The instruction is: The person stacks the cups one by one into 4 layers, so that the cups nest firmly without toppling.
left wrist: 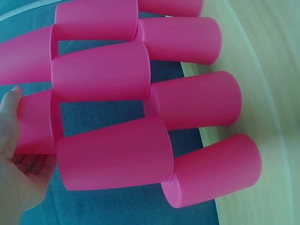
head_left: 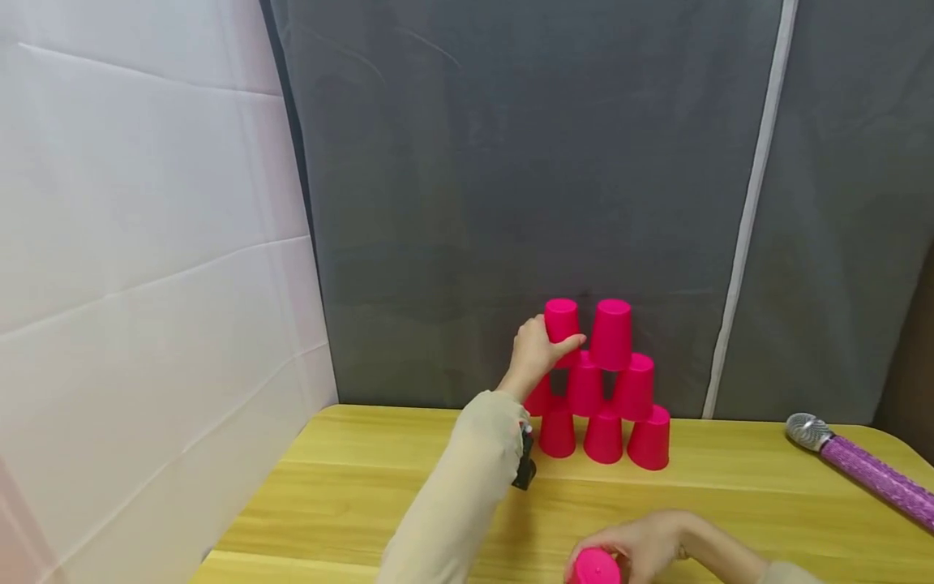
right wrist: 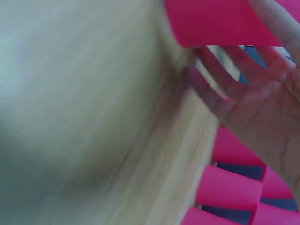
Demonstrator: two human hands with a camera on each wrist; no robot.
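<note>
Gripping the upper-left cup (head_left: 560,319) of a pink cup pyramid (head_left: 601,389), the left hand (head_left: 535,354) is reaching up at centre frame of the head view, its fingers (left wrist: 11,101) curling round the cup's side. That cup is sitting beside a second top cup (head_left: 611,333), with lower rows of upturned cups beneath, all standing on the yellow wooden worktop (head_left: 365,487) against a grey backdrop (head_left: 511,162).

Low in the frame, towards its right, the right hand (head_left: 653,545) is closing round a loose pink cup (head_left: 594,567) at the near edge of the worktop; the right wrist view shows its fingers (right wrist: 276,28) wrapping that cup's wall.

Risks, as judged: the pyramid is resting only on rims over narrow cup bases, so any sideways push from the left hand is likely to be toppling the neighbouring top cup and the row below. The sleeve (head_left: 467,487) is hanging close to the bottom row and could be brushing it.

Appearance: the cups are looking smooth, glossy, tapered and identical, hence light and slippery.

A purple glittered microphone (head_left: 868,470) is lying at the right edge.
</note>
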